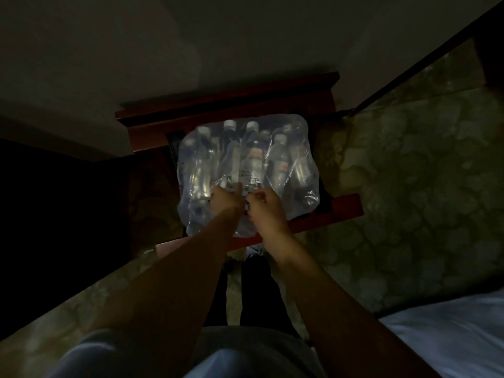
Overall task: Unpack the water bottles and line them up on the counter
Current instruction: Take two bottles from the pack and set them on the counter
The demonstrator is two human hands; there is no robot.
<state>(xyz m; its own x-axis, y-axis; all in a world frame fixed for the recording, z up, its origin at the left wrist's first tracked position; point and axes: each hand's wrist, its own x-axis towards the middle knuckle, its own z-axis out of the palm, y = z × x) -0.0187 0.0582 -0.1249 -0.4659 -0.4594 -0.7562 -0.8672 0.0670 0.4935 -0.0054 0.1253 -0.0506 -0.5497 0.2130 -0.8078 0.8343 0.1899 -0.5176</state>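
Clear plastic wrap is what your fingers are curled into: both hands meet at the near middle of the pack, knuckles almost touching. Your left hand pinches the film with thumb up and fingers bunched; your right hand has its fingers curled tight on the film just beside it. Whether the wrap has torn yet, you cannot tell in this dim light.

Under the film lie the water bottles, still sealed in the pack, white caps pointing toward the far edge of the bench. The pack covers most of the dark reddish wooden top and its near side hangs slightly past the near edge. No bottle stands outside the wrap.

Around the bench, patterned carpet spreads out, and a pale bed sheet shows at your lower right.
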